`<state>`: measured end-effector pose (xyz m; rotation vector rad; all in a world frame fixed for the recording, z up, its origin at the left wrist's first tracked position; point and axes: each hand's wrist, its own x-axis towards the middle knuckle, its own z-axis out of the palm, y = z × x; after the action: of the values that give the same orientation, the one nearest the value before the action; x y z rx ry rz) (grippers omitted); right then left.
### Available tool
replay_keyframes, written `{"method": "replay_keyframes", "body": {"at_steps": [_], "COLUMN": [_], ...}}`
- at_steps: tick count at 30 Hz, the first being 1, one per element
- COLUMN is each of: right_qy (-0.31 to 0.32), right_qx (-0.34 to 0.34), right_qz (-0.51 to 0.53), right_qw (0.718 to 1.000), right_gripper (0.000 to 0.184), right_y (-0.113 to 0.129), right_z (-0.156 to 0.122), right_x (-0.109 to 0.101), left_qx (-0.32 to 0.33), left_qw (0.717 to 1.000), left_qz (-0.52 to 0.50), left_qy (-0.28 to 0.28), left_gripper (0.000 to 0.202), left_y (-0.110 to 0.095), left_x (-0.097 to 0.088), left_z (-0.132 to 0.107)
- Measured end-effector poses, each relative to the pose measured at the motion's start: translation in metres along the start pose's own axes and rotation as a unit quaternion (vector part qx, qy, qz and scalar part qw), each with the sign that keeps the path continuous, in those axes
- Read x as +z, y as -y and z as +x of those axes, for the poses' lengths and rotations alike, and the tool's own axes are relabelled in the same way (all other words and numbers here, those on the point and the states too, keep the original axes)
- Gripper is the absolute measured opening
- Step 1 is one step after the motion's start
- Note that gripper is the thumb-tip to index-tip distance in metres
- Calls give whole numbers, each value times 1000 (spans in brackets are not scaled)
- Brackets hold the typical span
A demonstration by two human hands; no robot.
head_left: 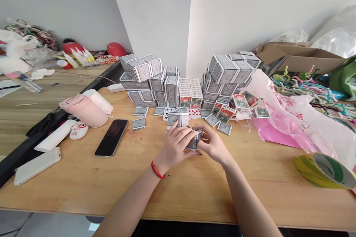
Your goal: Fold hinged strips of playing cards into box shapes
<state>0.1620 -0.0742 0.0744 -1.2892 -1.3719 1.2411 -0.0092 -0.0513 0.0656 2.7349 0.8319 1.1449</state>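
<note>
My left hand (174,147) and my right hand (213,144) meet over the middle of the wooden table (194,189), both closed around one small deck of playing cards (194,139) with a grey patterned back. A red string circles my left wrist. Just beyond the hands lie loose card stacks (178,118) and a few face-up cards (194,113). Behind them stand two piles of grey decks, the left pile (147,79) and the right pile (228,76), with boxed decks (190,94) between.
A black phone (111,137), a pink bottle (83,110) and white cases (37,164) lie at the left. Pink plastic bags (280,118) and a yellow-green tape roll (325,170) sit at the right. A cardboard box (300,59) and coloured cords (306,85) are behind.
</note>
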Motion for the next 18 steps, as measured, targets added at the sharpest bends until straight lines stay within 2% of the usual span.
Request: {"method": "replay_keyframes", "body": {"at_steps": [8,13,18], "right_qy": [-40,-14,-20], "right_qx": [-37,-51,-62], "right_qz": [-89,-120,-115], "right_qw": [995,991,991], "right_gripper": [40,45,43], "right_y": [-1,1,0], "right_z": [0,0,-1], "right_x": [-5,-8,-6], "left_qx": [13,11,-2], "left_qw": [1000,1000,1000], "left_qz": [-5,-1,-12], "left_qy": [-13,-4,-5], "left_gripper": [59,59,57], "left_y": [0,-1,-1], "left_x": [4,6,6], "left_z": [-2,-3,-2]}}
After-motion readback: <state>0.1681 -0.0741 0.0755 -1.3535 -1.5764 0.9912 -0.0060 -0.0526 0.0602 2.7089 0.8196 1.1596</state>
